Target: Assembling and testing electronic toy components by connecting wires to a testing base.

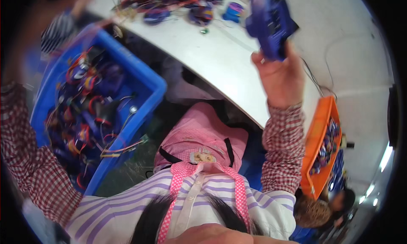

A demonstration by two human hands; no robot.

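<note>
My right hand point(283, 81) is raised over the right end of the white table and grips a dark purple-blue plastic part point(269, 26) by its lower end. The part is rounded, with a dark inner section, and stands roughly upright above the fingers. Up at the far left, my left hand point(40, 19) is smeared by motion, its fingers unreadable. Nearest to it is a blue plastic crate point(148, 89) heaped with purple parts and coloured wires point(80, 112).
More wired purple parts point(169, 4) lie piled at the table's far side, beside a small blue-and-purple spool-like piece point(233, 12). The white table point(203, 53) slants across the front. At the right stands an orange crate point(316, 151) of similar parts; people point(322, 208) are behind it.
</note>
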